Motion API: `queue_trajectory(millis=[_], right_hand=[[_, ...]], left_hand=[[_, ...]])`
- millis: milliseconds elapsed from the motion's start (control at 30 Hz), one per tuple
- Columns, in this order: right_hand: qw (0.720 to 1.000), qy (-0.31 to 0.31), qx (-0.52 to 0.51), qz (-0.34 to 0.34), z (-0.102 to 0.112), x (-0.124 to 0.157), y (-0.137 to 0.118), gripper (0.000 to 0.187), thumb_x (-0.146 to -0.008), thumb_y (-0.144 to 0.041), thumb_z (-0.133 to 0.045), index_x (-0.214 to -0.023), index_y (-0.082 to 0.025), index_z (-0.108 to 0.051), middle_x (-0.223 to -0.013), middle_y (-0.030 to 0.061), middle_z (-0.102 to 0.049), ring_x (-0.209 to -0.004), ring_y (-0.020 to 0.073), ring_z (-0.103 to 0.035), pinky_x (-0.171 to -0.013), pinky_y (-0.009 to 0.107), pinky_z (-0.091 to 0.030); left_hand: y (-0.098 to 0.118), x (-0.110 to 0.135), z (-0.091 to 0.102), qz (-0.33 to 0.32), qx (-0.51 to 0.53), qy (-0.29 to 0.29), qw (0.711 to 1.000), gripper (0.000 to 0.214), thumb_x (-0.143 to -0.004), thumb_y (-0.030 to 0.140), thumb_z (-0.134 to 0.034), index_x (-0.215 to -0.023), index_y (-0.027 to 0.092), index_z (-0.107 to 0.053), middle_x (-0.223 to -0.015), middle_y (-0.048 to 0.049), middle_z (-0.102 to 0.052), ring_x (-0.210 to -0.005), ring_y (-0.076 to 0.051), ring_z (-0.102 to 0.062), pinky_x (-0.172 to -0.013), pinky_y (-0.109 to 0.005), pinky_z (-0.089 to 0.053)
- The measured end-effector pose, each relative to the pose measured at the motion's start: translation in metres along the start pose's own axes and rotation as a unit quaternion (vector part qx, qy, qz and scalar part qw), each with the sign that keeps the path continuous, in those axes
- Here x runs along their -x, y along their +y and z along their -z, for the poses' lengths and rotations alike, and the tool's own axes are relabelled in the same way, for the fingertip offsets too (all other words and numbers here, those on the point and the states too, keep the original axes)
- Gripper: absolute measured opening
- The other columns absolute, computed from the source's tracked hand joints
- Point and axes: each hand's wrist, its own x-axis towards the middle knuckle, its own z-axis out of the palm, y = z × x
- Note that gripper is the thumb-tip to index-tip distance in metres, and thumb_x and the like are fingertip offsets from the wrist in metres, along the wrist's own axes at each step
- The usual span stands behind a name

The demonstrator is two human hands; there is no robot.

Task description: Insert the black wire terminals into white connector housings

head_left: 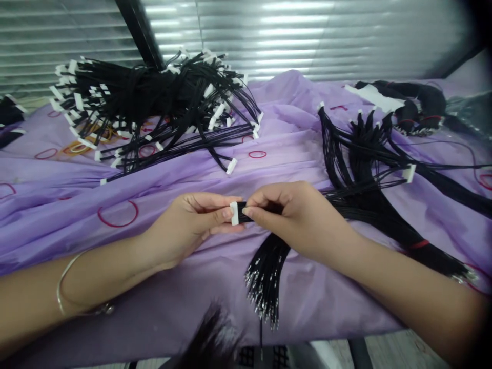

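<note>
A white connector housing (234, 213) with black wires running out of its right side is held between my two hands. My left hand (192, 220) grips the housing from the left, thumb in front and fingers behind. The thumb and forefinger of my right hand (295, 215) pinch the black wires (242, 212) close to the housing. Below my right hand hangs a bundle of black wires with small metal terminals (265, 287) at their ends. Part of the wires is hidden behind my right hand.
A large heap of black cables with white connectors (142, 97) lies at the back left. More wire bundles (369, 169) spread to the right, one tied with a red band (418, 244). Red rubber bands (118, 224) lie on the purple cloth (154, 302). Blinds (288, 36) stand behind.
</note>
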Motion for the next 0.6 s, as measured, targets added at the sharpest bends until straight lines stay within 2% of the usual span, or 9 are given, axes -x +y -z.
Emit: queue_trajectory(millis=[167,300,367,500,533,600], right_hand=[[0.999,0.007,0.024,0.024,-0.003,0.000,0.002,0.019,-0.081,-0.016,-0.049,-0.068,-0.015,-0.062,-0.062,-0.0031,-0.059,-0.057,0.0074,-0.048,-0.053,0.020,-0.033],[0.997,0.004,0.056,0.046,-0.001,-0.001,0.005,0.017,-0.082,-0.017,-0.050,-0.072,-0.015,-0.063,-0.065,-0.0025,-0.060,-0.059,0.0084,-0.051,-0.057,0.022,-0.035],[0.993,0.010,0.092,0.077,0.003,-0.001,0.005,0.014,-0.082,-0.016,-0.051,-0.076,-0.016,-0.064,-0.071,-0.0004,-0.062,-0.065,0.0102,-0.053,-0.062,0.023,-0.038],[0.970,0.049,0.184,0.149,0.020,0.004,-0.003,0.014,-0.081,-0.013,-0.052,-0.085,-0.017,-0.065,-0.089,0.0058,-0.061,-0.084,0.0155,-0.055,-0.076,0.027,-0.042],[0.965,0.036,0.205,0.158,0.024,0.007,-0.005,0.015,-0.082,-0.013,-0.051,-0.086,-0.017,-0.065,-0.089,0.0060,-0.061,-0.084,0.0158,-0.055,-0.076,0.028,-0.042],[0.956,-0.029,0.238,0.169,0.032,0.010,-0.007,0.015,-0.083,-0.015,-0.050,-0.085,-0.018,-0.065,-0.085,0.0054,-0.061,-0.078,0.0154,-0.056,-0.071,0.027,-0.042]], left_hand=[[0.000,0.000,-0.001,-0.011,-0.002,-0.016,1.000,0.011,-0.073,0.015,-0.069,-0.082,0.019,-0.074,-0.093,-0.0041,-0.073,-0.085,-0.017,-0.067,-0.077,-0.026,-0.056],[0.001,0.001,-0.002,-0.009,-0.001,-0.023,1.000,0.014,-0.075,0.016,-0.068,-0.088,0.018,-0.072,-0.094,-0.0043,-0.072,-0.087,-0.016,-0.066,-0.081,-0.027,-0.054],[0.001,0.001,-0.003,-0.016,-0.005,-0.023,1.000,0.017,-0.074,0.016,-0.068,-0.090,0.018,-0.071,-0.094,-0.0041,-0.071,-0.088,-0.016,-0.065,-0.083,-0.027,-0.052],[0.001,0.000,-0.004,-0.027,-0.024,-0.013,0.999,0.018,-0.071,0.012,-0.070,-0.088,0.017,-0.070,-0.089,-0.0021,-0.071,-0.082,-0.011,-0.064,-0.081,-0.020,-0.049],[0.001,-0.001,-0.005,-0.028,-0.022,-0.010,0.999,0.017,-0.071,0.012,-0.070,-0.087,0.016,-0.070,-0.088,-0.0015,-0.071,-0.080,-0.010,-0.064,-0.081,-0.019,-0.049],[0.001,-0.002,-0.005,-0.031,-0.011,-0.008,0.999,0.013,-0.072,0.012,-0.069,-0.085,0.016,-0.070,-0.084,-0.0001,-0.070,-0.077,-0.009,-0.064,-0.080,-0.020,-0.050]])
